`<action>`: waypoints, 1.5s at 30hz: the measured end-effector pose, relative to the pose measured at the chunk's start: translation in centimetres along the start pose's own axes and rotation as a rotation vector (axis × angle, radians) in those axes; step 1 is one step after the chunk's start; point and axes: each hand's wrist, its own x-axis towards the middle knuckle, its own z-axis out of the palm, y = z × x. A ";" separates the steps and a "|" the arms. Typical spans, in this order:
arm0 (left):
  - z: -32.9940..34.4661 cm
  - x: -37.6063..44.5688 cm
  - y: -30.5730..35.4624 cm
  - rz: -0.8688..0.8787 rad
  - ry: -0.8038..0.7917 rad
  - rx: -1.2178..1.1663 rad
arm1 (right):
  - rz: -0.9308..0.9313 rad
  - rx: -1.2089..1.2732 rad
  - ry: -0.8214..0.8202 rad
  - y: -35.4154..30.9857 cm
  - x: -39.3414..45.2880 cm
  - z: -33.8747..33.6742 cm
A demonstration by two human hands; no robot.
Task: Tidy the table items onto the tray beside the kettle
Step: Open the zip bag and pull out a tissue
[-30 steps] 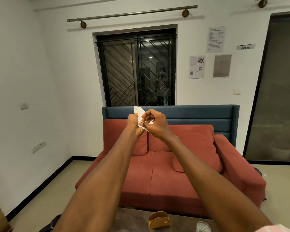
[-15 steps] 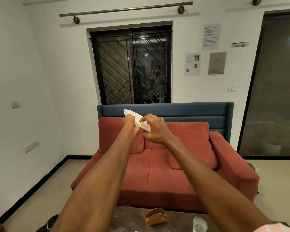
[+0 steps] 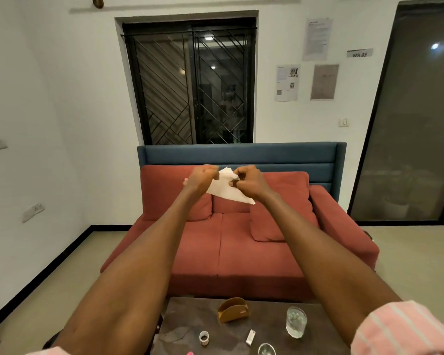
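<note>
Pinching a thin white paper napkin (image 3: 227,188), the left hand (image 3: 200,178) and right hand (image 3: 249,183) are gripping opposite edges. Below, a dark stone-patterned table (image 3: 185,321) is carrying a clear ribbed glass (image 3: 296,322).

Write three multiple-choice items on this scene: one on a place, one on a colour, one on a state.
1. Where is the wooden napkin holder?
A. on the dark table
B. on the sofa
C. on the floor

2. What colour are the sofa seat cushions?
A. green
B. red
C. grey

3. How is the white napkin held?
A. by the left hand only
B. lying on the table
C. between both hands, in the air

Key: 1 A, it stands on the tabletop. 2 B, the cushions are red. 3 C, left hand and right hand both pinch it.
</note>
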 end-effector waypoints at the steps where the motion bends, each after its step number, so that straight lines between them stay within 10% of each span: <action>1: 0.0 -0.3 -0.4 0.011 -0.103 0.023 | 0.015 0.031 -0.014 0.5 0.0 0.2; 21: 5.5 -3.8 -12.9 -0.124 -0.253 0.152 | 0.250 -0.292 -0.273 10.2 -6.7 5.8; 45: 24.6 -3.6 -38.5 -0.482 -0.068 0.391 | 0.247 -0.458 -0.437 36.6 -8.0 24.8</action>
